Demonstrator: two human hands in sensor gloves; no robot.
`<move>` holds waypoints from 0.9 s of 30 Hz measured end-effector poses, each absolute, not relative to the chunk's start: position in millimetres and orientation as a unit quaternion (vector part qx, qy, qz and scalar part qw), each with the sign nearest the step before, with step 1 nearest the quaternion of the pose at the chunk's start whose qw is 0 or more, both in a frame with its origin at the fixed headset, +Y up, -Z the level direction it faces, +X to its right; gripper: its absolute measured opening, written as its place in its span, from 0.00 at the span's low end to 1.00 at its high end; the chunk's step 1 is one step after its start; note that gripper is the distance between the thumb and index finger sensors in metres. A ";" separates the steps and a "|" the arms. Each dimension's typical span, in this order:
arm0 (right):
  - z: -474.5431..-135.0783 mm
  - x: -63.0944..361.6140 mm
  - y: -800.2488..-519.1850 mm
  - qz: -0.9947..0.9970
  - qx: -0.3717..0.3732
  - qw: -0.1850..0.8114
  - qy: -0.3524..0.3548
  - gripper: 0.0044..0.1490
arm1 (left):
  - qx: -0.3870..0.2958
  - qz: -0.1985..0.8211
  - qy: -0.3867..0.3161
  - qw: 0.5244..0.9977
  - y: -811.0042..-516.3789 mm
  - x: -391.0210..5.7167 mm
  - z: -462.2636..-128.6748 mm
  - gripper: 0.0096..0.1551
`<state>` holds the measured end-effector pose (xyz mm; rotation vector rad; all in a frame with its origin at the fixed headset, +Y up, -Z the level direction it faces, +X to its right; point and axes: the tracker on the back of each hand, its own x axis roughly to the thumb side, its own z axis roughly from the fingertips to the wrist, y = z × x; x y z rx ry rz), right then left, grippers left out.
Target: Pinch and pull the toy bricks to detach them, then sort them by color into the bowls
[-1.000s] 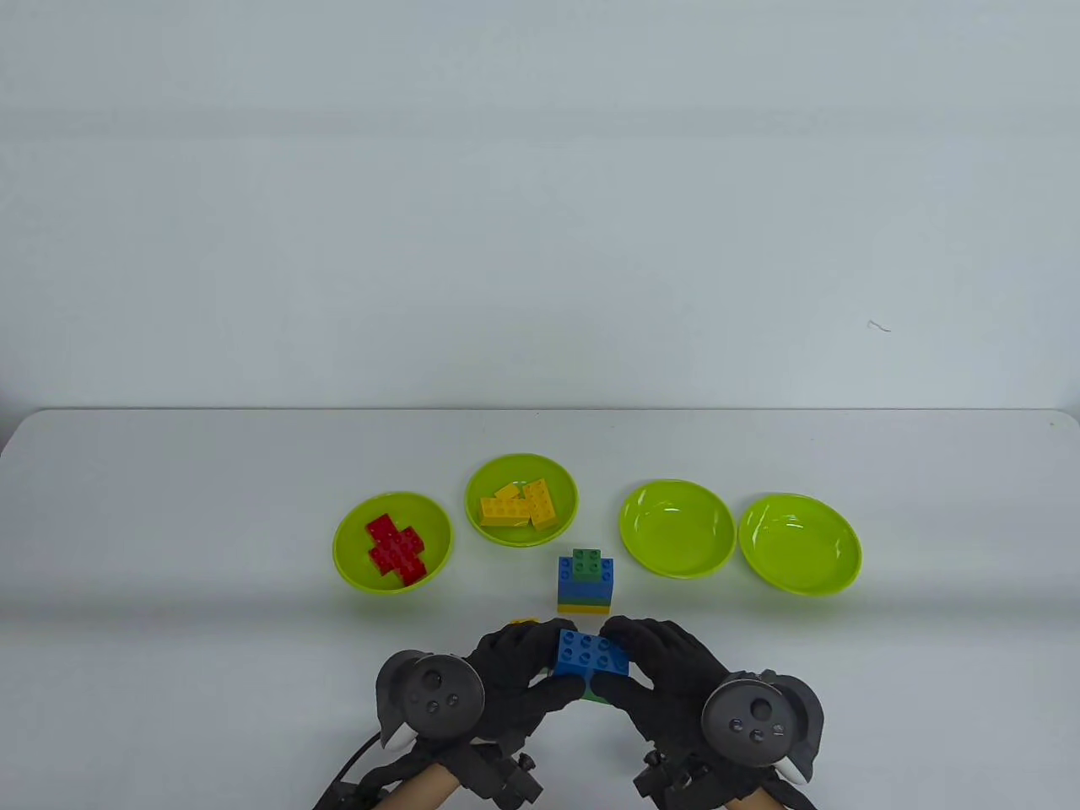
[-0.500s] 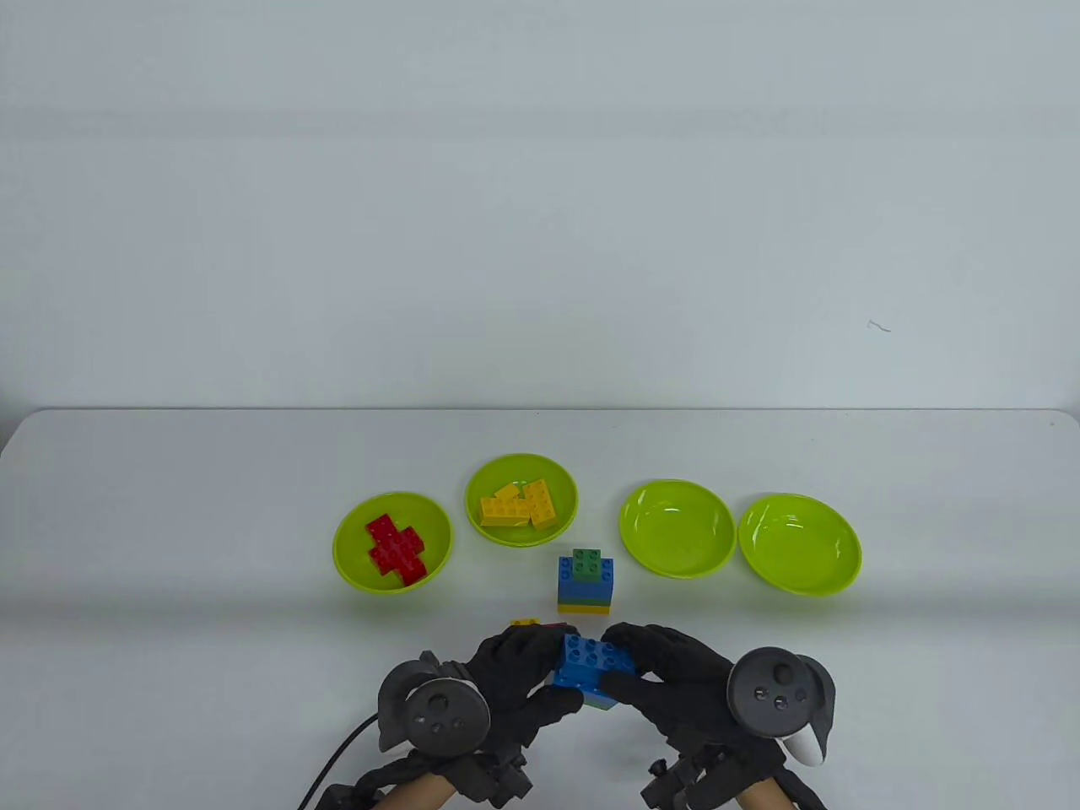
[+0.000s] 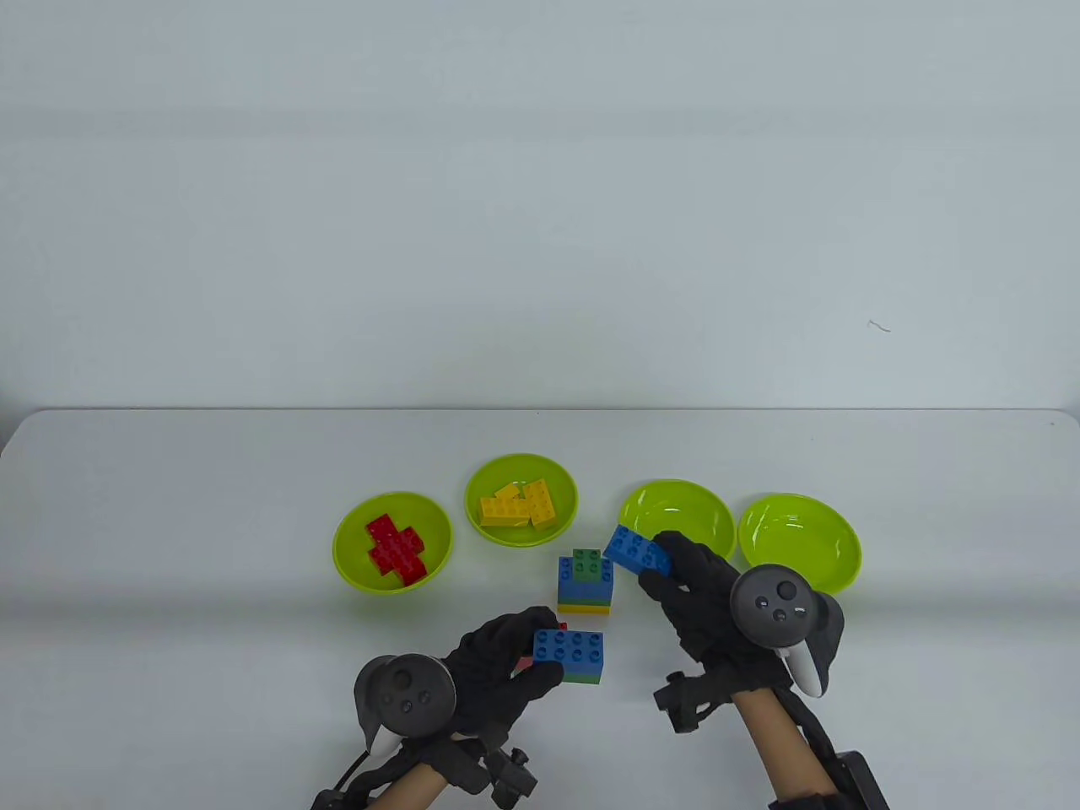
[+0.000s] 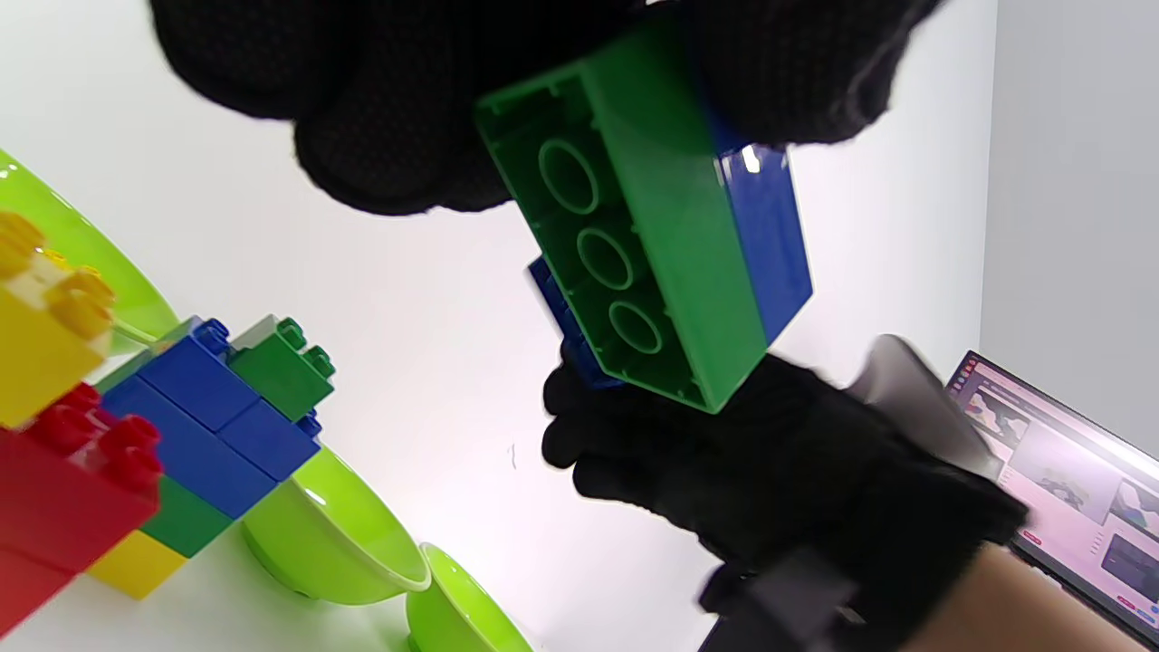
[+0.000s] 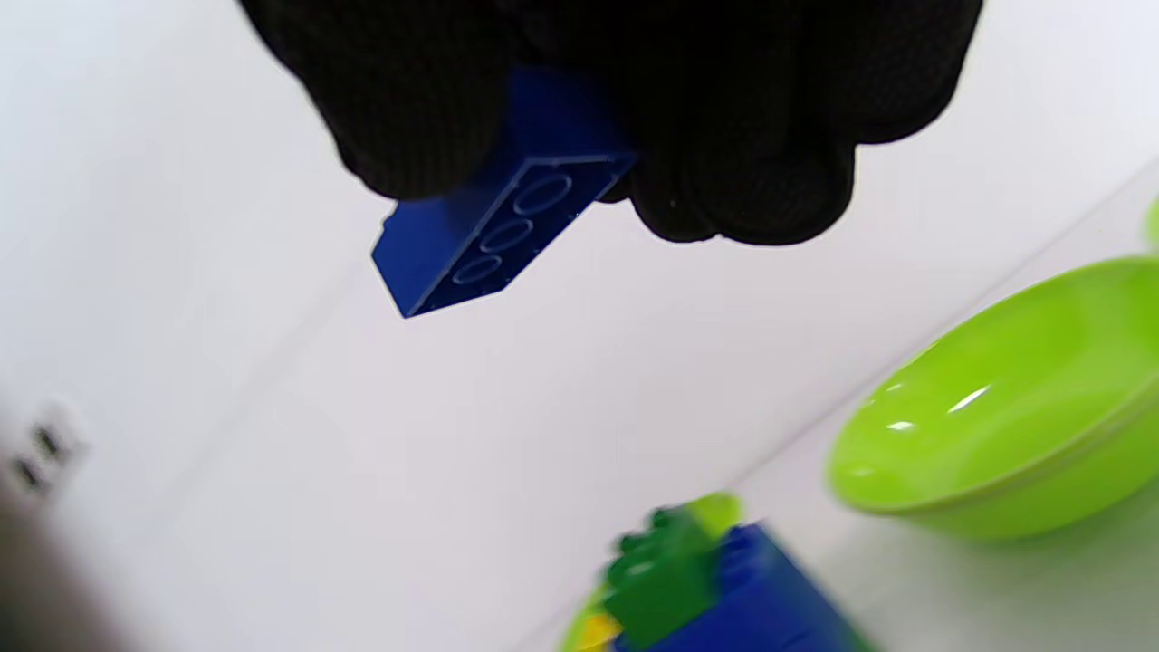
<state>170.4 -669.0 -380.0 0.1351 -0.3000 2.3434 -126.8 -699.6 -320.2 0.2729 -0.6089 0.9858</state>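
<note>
On the desk, four lime-green plastic bowls are sitting in a row: the leftmost bowl is holding red toy bricks, the next bowl yellow bricks. The right hand is pinching a loose blue brick beside the third bowl. The left hand is gripping a blue-on-green brick pair.

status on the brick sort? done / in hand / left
Done: red bricks and yellow bricks sit in the two left lime-green bowls. In hand: right hand pinches a detached blue brick near the third, empty bowl; left hand holds a blue-on-green pair. Left: that pair, the green-blue-yellow stack, and the unfilled rightmost bowl.
</note>
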 end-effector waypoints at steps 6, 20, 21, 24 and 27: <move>-421.1 169.1 -686.1 0.966 -0.033 0.238 -0.091 0.38 | 0.125 0.478 -0.272 0.826 -703.8 -136.6 -323.4 0.39; -440.6 180.9 -713.2 0.981 -0.088 0.163 -0.053 0.41 | 0.126 0.487 -0.262 0.824 -703.0 -144.5 -323.2 0.39; -438.1 181.2 -710.2 0.979 -0.080 0.178 -0.057 0.42 | 0.126 0.487 -0.262 0.823 -703.1 -144.3 -323.1 0.39; -418.0 176.1 -690.4 0.953 0.002 0.290 -0.082 0.45 | 0.128 0.488 -0.264 0.822 -703.3 -143.8 -322.9 0.39; -391.2 166.4 -670.8 0.921 0.081 0.369 -0.094 0.46 | 0.124 0.492 -0.267 0.819 -703.8 -142.4 -322.9 0.39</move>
